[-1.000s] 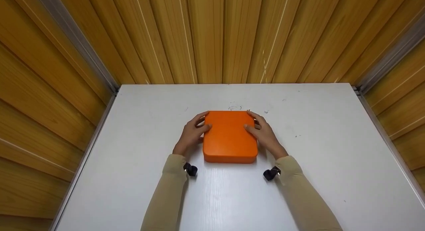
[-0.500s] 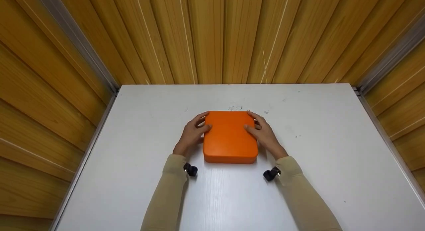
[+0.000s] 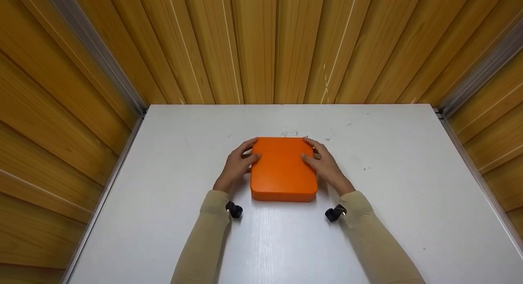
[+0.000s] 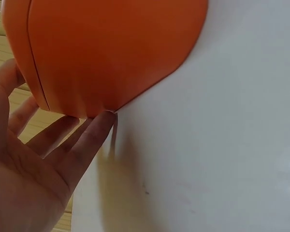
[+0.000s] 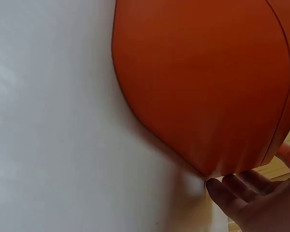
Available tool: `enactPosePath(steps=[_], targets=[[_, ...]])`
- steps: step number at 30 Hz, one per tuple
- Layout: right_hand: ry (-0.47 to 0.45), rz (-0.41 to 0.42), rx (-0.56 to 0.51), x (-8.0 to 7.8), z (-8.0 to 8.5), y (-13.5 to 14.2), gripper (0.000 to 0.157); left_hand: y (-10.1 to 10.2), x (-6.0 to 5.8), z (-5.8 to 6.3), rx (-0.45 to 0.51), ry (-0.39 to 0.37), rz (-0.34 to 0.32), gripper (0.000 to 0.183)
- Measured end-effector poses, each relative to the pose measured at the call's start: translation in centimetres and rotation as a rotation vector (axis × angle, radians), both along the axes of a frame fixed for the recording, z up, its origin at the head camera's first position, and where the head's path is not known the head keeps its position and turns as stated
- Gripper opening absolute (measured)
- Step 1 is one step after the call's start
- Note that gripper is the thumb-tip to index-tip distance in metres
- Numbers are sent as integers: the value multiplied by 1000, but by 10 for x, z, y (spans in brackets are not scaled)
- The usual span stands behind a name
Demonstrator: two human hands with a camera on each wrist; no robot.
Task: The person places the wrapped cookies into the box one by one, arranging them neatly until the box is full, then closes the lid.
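An orange box [image 3: 282, 169] with rounded corners sits on the white table. A thin seam between lid and body runs along its side in both wrist views. My left hand [image 3: 238, 163] grips its left side, thumb on the top face and fingers along the side toward the far corner. On the opposite side my right hand [image 3: 325, 163] holds it the same way. In the left wrist view, the left fingertips [image 4: 104, 123] touch the box wall low down, close to the table. The inside of the box is hidden.
The white table [image 3: 171, 153] carries small dark scuffs behind the box and to its right. Yellow wood-look panels [image 3: 257, 47] stand at the back and both sides, with grey metal rails at the corners. A small black camera [image 3: 234, 210] sits at each wrist.
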State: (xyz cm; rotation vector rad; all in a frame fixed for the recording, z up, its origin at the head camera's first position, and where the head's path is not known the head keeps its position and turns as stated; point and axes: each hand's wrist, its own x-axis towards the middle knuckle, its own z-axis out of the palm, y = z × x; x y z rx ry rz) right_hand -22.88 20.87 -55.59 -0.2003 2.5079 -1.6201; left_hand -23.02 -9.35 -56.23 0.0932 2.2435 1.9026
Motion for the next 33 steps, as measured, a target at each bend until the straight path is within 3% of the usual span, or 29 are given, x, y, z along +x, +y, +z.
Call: enactPosePath(steps=[7, 23, 33], targets=[[-6, 68, 65, -6, 5, -3, 61, 2, -5, 5, -115, 19, -62, 54], [-29, 56, 65, -6, 4, 0, 60, 4, -2, 6, -147, 6, -56, 53], [-44, 75, 67, -8, 6, 0, 61, 3, -1, 9, -113, -20, -45, 54]])
